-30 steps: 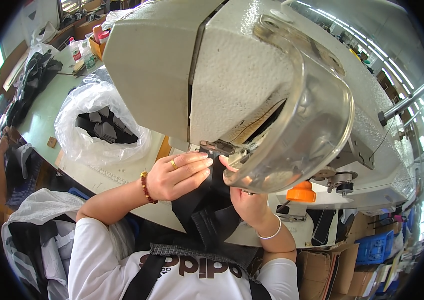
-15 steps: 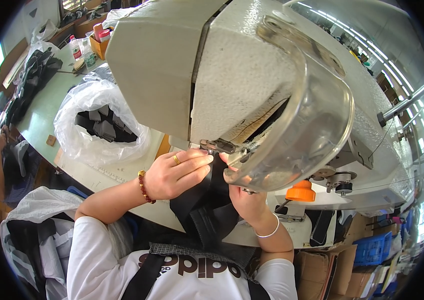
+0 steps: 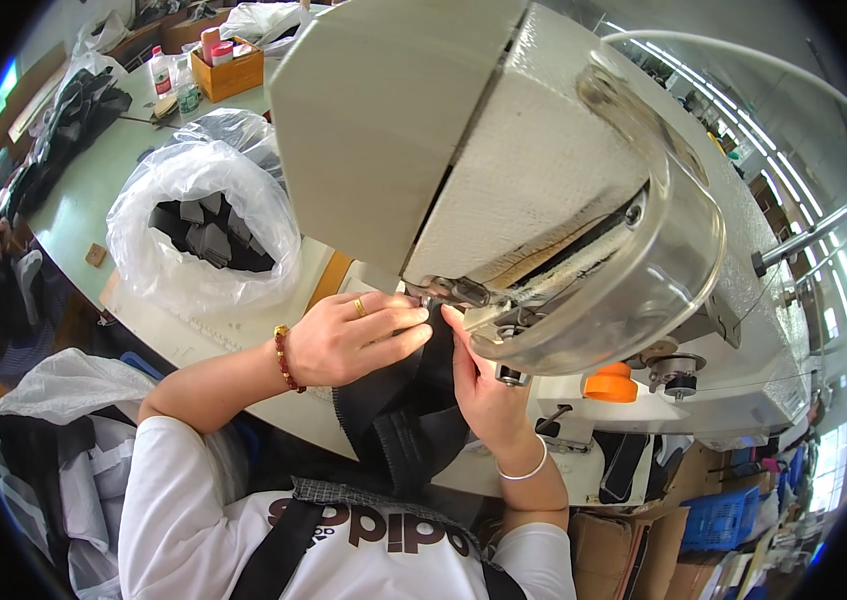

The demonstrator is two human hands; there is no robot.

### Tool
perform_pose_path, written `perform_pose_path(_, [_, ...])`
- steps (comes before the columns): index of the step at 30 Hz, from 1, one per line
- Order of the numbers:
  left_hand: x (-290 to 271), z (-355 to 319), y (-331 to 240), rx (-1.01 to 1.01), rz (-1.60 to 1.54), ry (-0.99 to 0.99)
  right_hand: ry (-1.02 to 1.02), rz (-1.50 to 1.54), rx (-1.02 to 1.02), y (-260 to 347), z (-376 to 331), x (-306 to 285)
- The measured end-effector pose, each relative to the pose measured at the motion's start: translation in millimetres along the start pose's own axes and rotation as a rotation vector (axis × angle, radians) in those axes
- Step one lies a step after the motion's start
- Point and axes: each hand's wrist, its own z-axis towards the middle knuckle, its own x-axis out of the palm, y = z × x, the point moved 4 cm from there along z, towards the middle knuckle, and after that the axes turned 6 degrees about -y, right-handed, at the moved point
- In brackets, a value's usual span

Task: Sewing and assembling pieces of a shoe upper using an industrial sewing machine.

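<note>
Hardly anything has shifted since a moment ago. The left hand presses flat on the black fabric, the right hand pinches its edge, keeping it square under the sewing machine foot. The bag of pieces waits left.

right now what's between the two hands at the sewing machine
In the head view, black fabric lies between the left hand and the right hand; both press on it just below the machine's needle area.
</note>
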Motion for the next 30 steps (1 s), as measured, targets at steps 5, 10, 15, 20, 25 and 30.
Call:
perform_pose_path(5, [3,-11,5,-0.008,-0.051,-0.031,0.014,-0.047,-0.056,8,3,2])
perform_pose_path(10, [7,-8,3,-0.011,-0.063,-0.031,-0.002,-0.012,-0.001,3,0,2])
perform_pose_path(15, [2,-6,1,-0.036,-0.019,-0.041,-0.045,0.047,0.002,4,6,1])
perform_pose_path(20, [4,-7,2,-0.03,-0.049,-0.038,-0.042,0.066,-0.01,4,4,1])
perform_pose_path(25, [3,-11,3,-0.027,-0.065,-0.051,-0.037,0.069,-0.019,9,6,1])
perform_pose_path(30, [4,-9,1,-0.019,-0.076,-0.06,-0.075,0.071,-0.006,0,2,4])
